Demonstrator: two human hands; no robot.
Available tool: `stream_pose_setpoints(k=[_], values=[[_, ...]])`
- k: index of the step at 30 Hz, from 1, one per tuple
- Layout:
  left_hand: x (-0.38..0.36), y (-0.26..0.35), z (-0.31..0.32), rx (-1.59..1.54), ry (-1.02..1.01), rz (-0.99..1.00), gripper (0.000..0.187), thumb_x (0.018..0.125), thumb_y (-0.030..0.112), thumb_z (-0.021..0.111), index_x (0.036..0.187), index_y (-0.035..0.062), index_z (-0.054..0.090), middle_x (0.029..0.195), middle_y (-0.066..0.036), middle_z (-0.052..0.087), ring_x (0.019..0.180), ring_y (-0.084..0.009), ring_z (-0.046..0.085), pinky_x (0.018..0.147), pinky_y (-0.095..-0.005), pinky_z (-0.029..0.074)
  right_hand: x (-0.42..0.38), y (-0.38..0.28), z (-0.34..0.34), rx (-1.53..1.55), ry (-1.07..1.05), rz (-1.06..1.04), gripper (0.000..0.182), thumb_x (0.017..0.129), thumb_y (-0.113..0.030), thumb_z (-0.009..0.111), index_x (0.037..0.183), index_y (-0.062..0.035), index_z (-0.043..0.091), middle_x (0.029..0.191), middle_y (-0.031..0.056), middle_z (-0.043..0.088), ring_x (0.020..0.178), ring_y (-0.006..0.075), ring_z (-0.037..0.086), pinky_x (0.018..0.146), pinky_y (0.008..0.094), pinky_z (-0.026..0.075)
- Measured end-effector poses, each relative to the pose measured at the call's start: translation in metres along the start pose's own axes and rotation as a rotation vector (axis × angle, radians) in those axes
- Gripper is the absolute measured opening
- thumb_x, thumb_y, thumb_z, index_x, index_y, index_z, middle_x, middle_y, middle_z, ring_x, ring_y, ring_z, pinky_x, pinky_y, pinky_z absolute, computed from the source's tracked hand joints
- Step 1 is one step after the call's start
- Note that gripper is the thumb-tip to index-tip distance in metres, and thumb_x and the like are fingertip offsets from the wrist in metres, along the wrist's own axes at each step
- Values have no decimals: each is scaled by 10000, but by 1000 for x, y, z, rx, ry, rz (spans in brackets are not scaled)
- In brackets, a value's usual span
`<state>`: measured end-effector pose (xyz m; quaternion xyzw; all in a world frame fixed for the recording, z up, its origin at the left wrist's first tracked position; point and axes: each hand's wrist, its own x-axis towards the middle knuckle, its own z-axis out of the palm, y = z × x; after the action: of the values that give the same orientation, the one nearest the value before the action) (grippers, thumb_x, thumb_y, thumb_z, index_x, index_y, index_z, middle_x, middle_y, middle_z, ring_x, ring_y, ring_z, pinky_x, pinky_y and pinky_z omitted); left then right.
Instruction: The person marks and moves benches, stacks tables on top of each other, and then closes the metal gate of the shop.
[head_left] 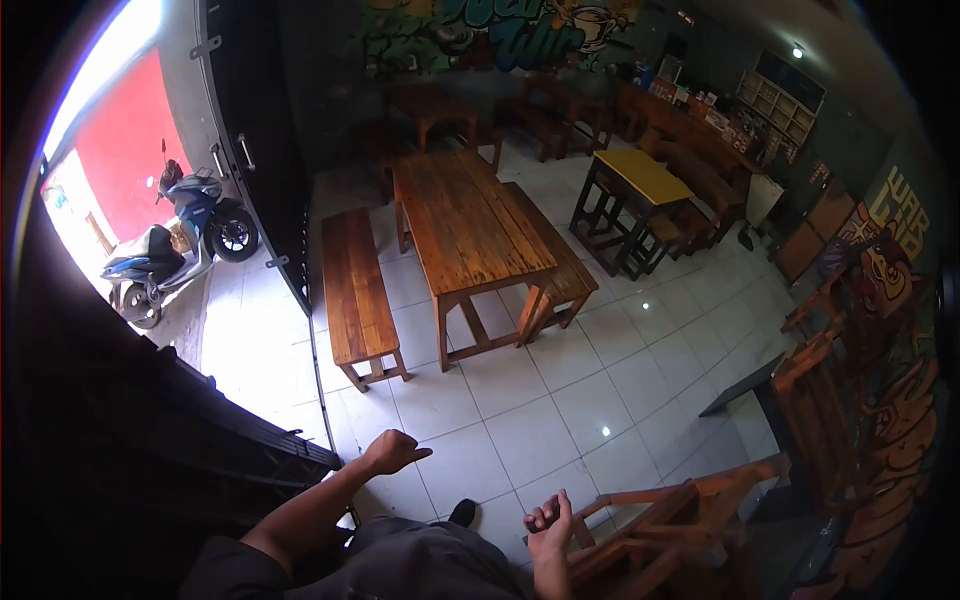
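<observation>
My left hand [393,452] is raised in front of my body at lower centre, its fingers curled in and the thumb sticking out to the right. Nothing shows in it. To the right, my right hand [550,527] has its fingers curled round something small and dark that I cannot make out, with the thumb pointing up. Neither hand touches any furniture that I can see. Beyond my left hand stand a wooden bench [357,290] and a long wooden table [465,220].
Folded-looking wooden furniture [660,520] lies close by my right hand. A yellow-topped table [643,176] stands farther back. A dark metal door [255,150] is at the left, with a parked scooter [180,235] outside. White tiles [520,440] cover the floor.
</observation>
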<state>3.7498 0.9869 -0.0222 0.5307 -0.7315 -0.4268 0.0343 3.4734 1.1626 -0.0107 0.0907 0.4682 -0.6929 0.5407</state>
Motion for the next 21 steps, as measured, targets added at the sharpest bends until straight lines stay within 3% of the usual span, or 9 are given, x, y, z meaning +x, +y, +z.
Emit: stream_pose_setpoints(k=[3,8,13,15,17,18,19,21], values=[[20,-14,-7,103,-5,8,550,838,469,623,569,-2,540,561,-172,508,523,-332,416,575,-402,443,15,7,16,49,19,75,240,902,-315,555,766,-148,450,575,-41,354,462,101,320,533,294,339],[51,-27,-27,205,-80,73,539,834,524,590,638,23,613,651,-187,589,615,-363,556,620,-396,482,39,17,41,122,67,110,214,889,-317,566,789,-160,461,571,-37,392,462,110,363,532,289,363],[95,-51,-72,286,-134,102,540,835,515,597,624,18,603,636,-172,589,616,-357,582,607,-385,493,63,38,90,196,95,-1,189,888,-291,556,801,-147,471,585,-32,418,486,121,405,552,307,386],[116,-71,-93,314,-6,366,542,842,449,630,562,-8,553,567,-196,543,524,-340,522,550,-385,468,73,49,115,214,108,-19,148,887,-261,541,819,-141,485,603,-25,445,516,133,437,585,316,411],[122,-67,-133,152,9,257,543,840,443,638,558,-14,554,545,-187,545,495,-312,507,549,-376,468,75,58,148,181,78,-53,113,878,-232,533,838,-132,499,637,-14,476,563,143,474,650,333,436],[128,-69,-147,66,71,262,527,835,347,687,501,-15,498,478,-144,473,433,-203,382,484,-351,409,78,63,167,192,79,-52,108,873,-227,536,840,-130,505,650,-11,485,581,144,486,680,339,439],[132,-71,-163,-5,76,253,534,844,371,671,521,-13,487,480,-114,477,450,-179,356,488,-361,397,83,68,184,197,74,-46,103,868,-223,539,843,-127,511,663,-8,495,599,145,497,709,344,442],[136,-68,-195,-14,64,127,518,853,394,653,562,-10,513,509,-100,490,479,-157,390,509,-356,406,90,80,210,201,46,-34,90,858,-209,540,849,-120,529,685,3,515,628,155,515,757,361,450]])
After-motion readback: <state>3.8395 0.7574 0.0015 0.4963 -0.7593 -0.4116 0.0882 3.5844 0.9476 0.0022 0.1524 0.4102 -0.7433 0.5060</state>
